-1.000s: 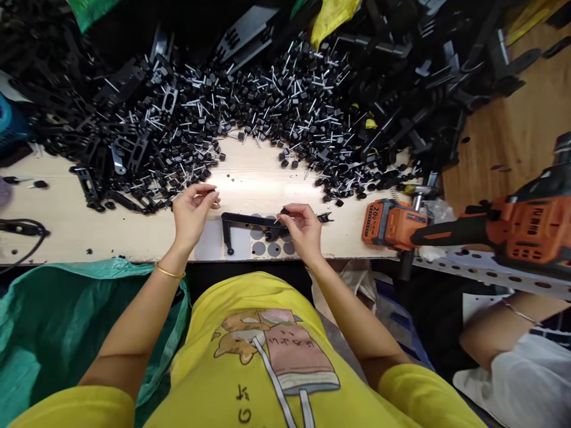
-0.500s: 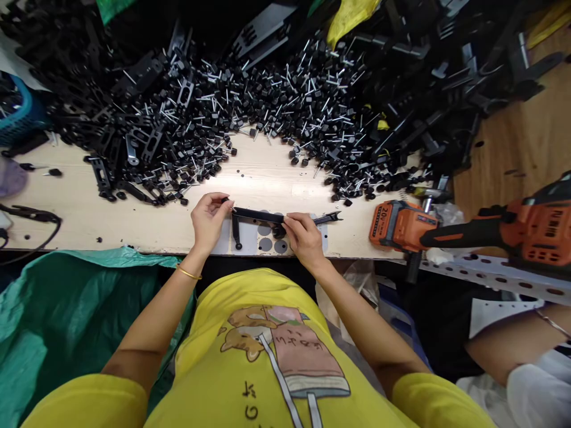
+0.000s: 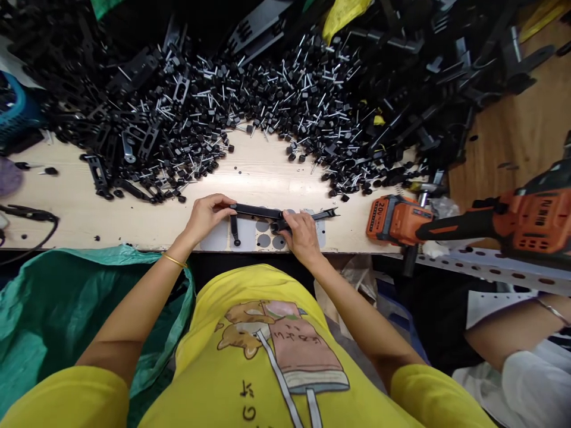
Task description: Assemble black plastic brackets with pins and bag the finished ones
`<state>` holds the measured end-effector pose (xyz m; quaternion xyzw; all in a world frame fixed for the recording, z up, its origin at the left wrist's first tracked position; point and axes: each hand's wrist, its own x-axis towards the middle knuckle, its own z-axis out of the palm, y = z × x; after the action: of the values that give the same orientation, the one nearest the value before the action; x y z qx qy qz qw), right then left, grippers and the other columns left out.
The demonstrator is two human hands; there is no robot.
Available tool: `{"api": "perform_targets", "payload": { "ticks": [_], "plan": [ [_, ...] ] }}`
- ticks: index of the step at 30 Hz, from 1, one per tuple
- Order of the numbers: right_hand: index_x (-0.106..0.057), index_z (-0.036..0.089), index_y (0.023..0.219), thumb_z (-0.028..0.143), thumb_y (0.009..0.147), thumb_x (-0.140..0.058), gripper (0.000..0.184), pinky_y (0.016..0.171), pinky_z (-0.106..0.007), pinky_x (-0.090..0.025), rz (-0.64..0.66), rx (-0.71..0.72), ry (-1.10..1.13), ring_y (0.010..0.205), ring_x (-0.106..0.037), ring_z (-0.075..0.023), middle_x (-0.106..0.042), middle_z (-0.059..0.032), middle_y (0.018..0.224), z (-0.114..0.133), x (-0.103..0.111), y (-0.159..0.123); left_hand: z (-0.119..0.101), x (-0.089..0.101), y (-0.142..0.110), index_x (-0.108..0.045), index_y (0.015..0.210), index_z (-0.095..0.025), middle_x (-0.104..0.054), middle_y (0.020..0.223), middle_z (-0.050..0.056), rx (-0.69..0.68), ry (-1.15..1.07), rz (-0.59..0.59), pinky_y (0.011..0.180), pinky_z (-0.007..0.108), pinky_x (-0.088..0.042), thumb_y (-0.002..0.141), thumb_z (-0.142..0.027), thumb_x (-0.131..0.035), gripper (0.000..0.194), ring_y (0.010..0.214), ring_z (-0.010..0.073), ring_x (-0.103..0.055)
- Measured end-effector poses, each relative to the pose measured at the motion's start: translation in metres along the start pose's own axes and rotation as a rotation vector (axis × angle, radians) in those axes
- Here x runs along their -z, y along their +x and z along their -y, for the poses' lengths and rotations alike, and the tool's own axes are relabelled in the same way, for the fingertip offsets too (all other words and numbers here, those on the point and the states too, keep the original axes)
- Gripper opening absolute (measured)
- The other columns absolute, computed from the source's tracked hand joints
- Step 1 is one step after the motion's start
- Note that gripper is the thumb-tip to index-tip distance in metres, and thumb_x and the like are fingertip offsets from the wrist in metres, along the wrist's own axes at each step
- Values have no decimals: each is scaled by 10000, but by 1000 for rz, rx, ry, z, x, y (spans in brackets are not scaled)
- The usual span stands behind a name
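A: Where is the bracket (image 3: 259, 211)?
B: Near the middle of the table (image 3: 263, 169)'s near edge, over a pale sheet (image 3: 245, 236) with grey circles. Its long bar runs left to right, one short leg points to the near side, and a forked end reaches out to the right.

A: And the left hand (image 3: 210, 217)?
B: Thumb and fingers pinch the bar's left end, just where the short leg begins.

A: The right hand (image 3: 304, 235)?
B: Wrapped around the bracket's joint, right of the bar, fingers curled over it. I can't tell whether a small part is tucked under those fingers.

A: What lies beyond them?
B: A wide heap of black knobs (image 3: 307, 89) with metal pins, curving around a patch of wood. Black slotted plates (image 3: 96, 175) lie to its left, and a blue basket (image 3: 15, 113) sits at the far left.

A: On the right?
B: An orange power tool (image 3: 535, 223), its battery (image 3: 382, 220) marked 20V and facing left. Another person's arm (image 3: 513, 327) shows at the near right, wearing a bracelet.

A: Near left?
B: A green bag (image 3: 80, 315), open below the table edge.
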<state>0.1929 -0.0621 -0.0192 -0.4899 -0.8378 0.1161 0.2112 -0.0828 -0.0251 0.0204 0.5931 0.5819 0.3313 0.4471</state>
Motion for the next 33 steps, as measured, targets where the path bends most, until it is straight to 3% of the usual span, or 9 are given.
{"api": "perform_targets", "payload": {
  "ticks": [6,14,18,21,24,29,31,33],
  "plan": [
    [-340,209,1373,191,892,-478,501,847,-468,-408,-22,6,-130,916,-519,-256,-600,-123,1009,0,-11,-2,2,-1,1,-690,831,-159,-718,859,64,-4,-5,-18,752,317,-554,677,-440,-729,323,768,185,-664],
    [-432,145,1324,265,914,-451,427,860,-444,-365,198,105,-66,943,-474,-260,-595,-141,1015,-21,3,17,2,-2,4,-684,824,-176,-715,828,37,-32,54,-18,749,301,-548,693,-364,-710,231,737,170,-663],
    [-431,133,1340,249,910,-434,445,858,-469,-352,119,-49,-108,925,-463,-275,-588,-158,1008,2,-5,13,4,-10,-3,-670,850,-176,-702,834,33,-58,112,-112,749,295,-537,720,-347,-671,215,739,164,-650],
    [-403,138,1368,248,908,-433,473,877,-487,-333,31,-178,-124,939,-462,-282,-581,-165,1036,18,-13,8,5,-10,-3,-665,861,-180,-695,848,36,-85,134,-120,756,296,-528,736,-345,-651,208,759,166,-643],
    [-417,127,1355,248,912,-434,460,880,-474,-329,73,-170,-101,958,-468,-280,-586,-167,1055,16,-10,10,7,-7,2,-664,852,-175,-688,812,38,-100,140,-51,722,289,-523,724,-350,-665,216,727,162,-636],
    [-460,109,1319,276,903,-482,448,902,-435,-339,220,-5,-58,972,-488,-271,-617,-153,1016,-9,6,24,6,2,12,-671,888,-181,-687,778,45,-142,253,33,705,298,-518,752,-380,-636,243,713,177,-642],
    [-448,110,1326,278,892,-506,469,910,-432,-344,207,-6,-45,966,-497,-272,-624,-145,1004,-13,10,28,1,10,12,-666,985,-184,-697,860,66,-183,363,99,760,325,-521,795,-363,-571,277,788,197,-651],
    [-438,123,1331,281,885,-519,480,923,-439,-340,175,-25,-6,959,-511,-272,-631,-135,1002,-12,14,29,-8,20,8,-606,1167,-184,-666,1094,110,-279,542,236,910,393,-478,790,-315,-551,402,1021,249,-616]
  ]
}}
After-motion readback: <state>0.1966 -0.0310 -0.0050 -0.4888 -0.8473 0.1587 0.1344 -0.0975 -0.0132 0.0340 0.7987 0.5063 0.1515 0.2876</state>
